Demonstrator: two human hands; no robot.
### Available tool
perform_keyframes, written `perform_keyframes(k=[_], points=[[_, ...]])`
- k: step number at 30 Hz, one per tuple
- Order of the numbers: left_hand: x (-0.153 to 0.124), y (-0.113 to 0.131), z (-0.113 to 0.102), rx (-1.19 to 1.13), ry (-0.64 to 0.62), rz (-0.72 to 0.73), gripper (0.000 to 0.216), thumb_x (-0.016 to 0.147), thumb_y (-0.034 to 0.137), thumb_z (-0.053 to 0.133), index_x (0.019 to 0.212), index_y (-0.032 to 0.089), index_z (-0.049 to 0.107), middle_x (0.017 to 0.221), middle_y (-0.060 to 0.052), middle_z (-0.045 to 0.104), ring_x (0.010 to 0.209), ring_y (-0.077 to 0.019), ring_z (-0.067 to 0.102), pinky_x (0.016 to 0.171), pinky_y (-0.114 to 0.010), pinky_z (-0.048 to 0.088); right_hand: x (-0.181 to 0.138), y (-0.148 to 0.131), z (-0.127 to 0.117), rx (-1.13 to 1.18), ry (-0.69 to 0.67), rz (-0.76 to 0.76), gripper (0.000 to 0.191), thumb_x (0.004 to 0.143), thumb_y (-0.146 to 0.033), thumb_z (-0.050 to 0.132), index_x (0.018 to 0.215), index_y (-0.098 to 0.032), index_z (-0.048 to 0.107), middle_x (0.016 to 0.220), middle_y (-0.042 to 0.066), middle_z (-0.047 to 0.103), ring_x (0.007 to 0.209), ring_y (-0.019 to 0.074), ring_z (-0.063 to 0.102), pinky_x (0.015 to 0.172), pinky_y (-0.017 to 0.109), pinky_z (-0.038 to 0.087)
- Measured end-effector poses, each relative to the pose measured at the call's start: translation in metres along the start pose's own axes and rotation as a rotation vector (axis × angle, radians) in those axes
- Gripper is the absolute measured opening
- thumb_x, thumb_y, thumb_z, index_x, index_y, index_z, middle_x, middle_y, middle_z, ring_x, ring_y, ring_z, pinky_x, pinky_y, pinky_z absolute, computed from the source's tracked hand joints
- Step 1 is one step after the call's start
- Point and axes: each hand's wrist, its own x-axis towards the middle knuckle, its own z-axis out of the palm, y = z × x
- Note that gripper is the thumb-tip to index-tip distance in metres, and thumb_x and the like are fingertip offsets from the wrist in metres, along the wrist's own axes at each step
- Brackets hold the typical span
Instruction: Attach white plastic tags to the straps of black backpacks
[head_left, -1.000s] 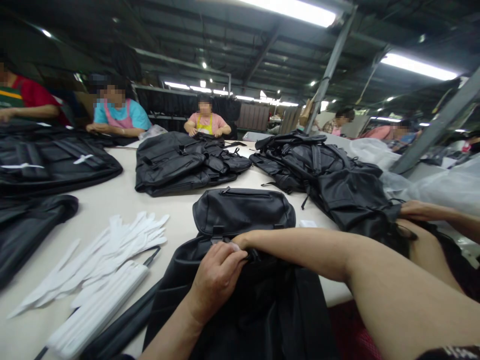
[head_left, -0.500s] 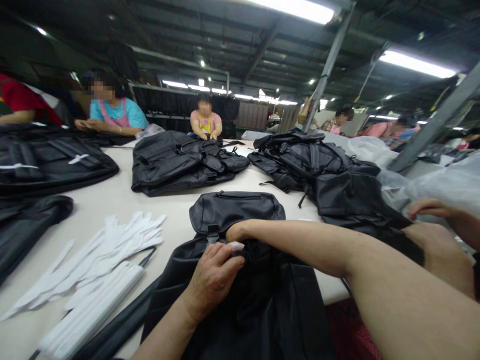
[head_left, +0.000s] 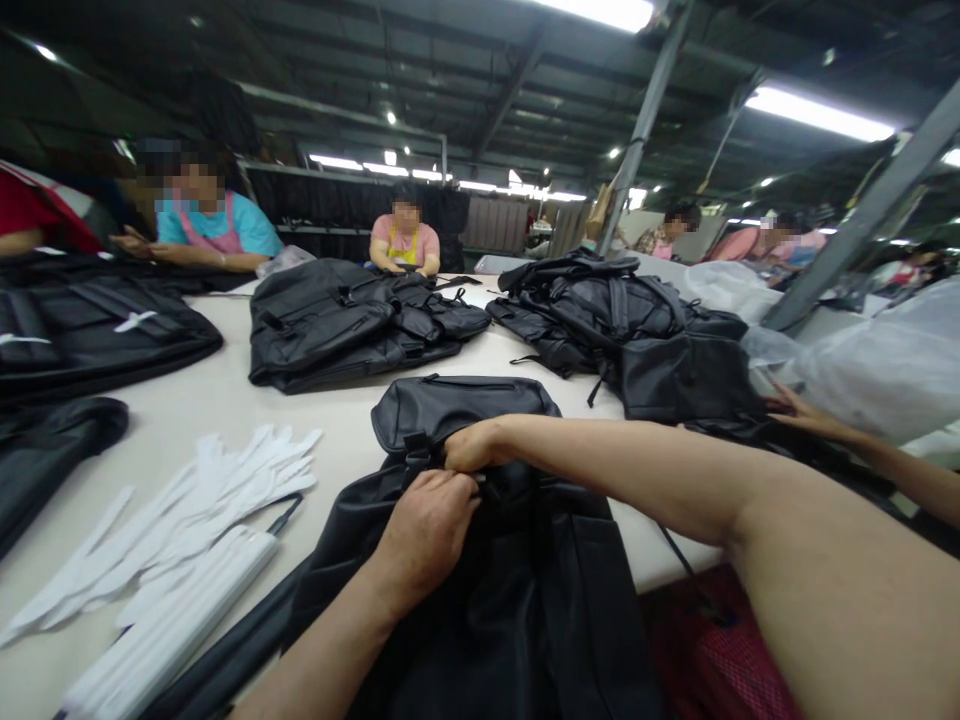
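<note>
A black leather-look backpack (head_left: 465, 410) lies on the pale table (head_left: 225, 400) right in front of me, its body hanging over the near edge. My left hand (head_left: 427, 525) is curled closed on the dark fabric at the bag's opening. My right hand (head_left: 472, 447) is closed just above it, pinching the same spot near a strap buckle. The two hands almost touch. My right forearm crosses the view from the lower right.
White gloves (head_left: 225, 490) and a white strip bundle (head_left: 165, 630) lie at left. Piles of black backpacks (head_left: 352, 325) (head_left: 615, 320) cover the far table. Another person's hand (head_left: 795, 410) rests on a bag at right. Several seated workers face me. Clear plastic bags (head_left: 877, 370) sit at right.
My right hand has drawn out of the bag's opening and now shows as a fist above my left hand. The neighbour's arm at right has shifted back.
</note>
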Motion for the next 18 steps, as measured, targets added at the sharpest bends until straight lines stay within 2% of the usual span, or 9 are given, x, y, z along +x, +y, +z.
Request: perform_keyframes(k=[4,10,13,15,18], points=[[0.014,0.015,-0.008,0.127,-0.084,-0.018,0.013,0.086,0.019,0.041,0.078,0.018,0.051,0.073,-0.004,0.064,0.072,-0.0206,0.059,0.071,-0.036,0.044,-0.023,0.005,-0.003,0.051,0.054,-0.006,0.011,0.065,-0.005,0.048,0.063,-0.012,0.057,0.058,0.001,0.055,0.057,0.0125,0.05,0.052,0.023,0.037],[0.036,0.027,-0.012,0.218,-0.191,-0.052,0.015,0.087,0.016,0.038,0.087,0.018,0.052,0.078,-0.006,0.067,0.074,-0.0208,0.062,0.07,-0.034,0.042,-0.041,0.02,-0.002,0.321,0.05,0.012,0.014,0.075,-0.016,0.047,0.061,-0.014,0.051,0.055,-0.003,0.049,0.05,0.0084,0.045,0.049,0.021,0.037],[0.033,0.015,-0.003,0.217,-0.23,-0.095,0.018,0.087,0.016,0.037,0.093,0.017,0.054,0.083,-0.007,0.068,0.078,-0.0211,0.063,0.074,-0.033,0.042,-0.059,0.022,-0.007,0.507,0.082,-0.072,0.02,0.08,-0.023,0.045,0.064,-0.014,0.053,0.061,-0.001,0.054,0.056,0.0086,0.05,0.056,0.02,0.041],[0.033,0.001,0.01,0.184,-0.26,-0.185,0.019,0.087,0.02,0.039,0.095,0.018,0.056,0.08,-0.007,0.069,0.075,-0.0227,0.064,0.071,-0.034,0.043,-0.074,0.023,-0.013,0.644,0.153,-0.19,0.02,0.081,-0.028,0.048,0.075,-0.015,0.061,0.08,0.002,0.063,0.075,0.0106,0.057,0.071,0.022,0.044],[0.04,-0.021,0.034,0.068,-0.227,-0.336,0.018,0.084,0.025,0.046,0.091,0.02,0.061,0.077,-0.007,0.069,0.074,-0.0246,0.064,0.067,-0.034,0.044,-0.087,0.03,-0.018,0.7,0.308,-0.262,0.025,0.079,-0.031,0.052,0.094,-0.015,0.065,0.105,0.004,0.063,0.099,0.0153,0.056,0.085,0.027,0.042]])
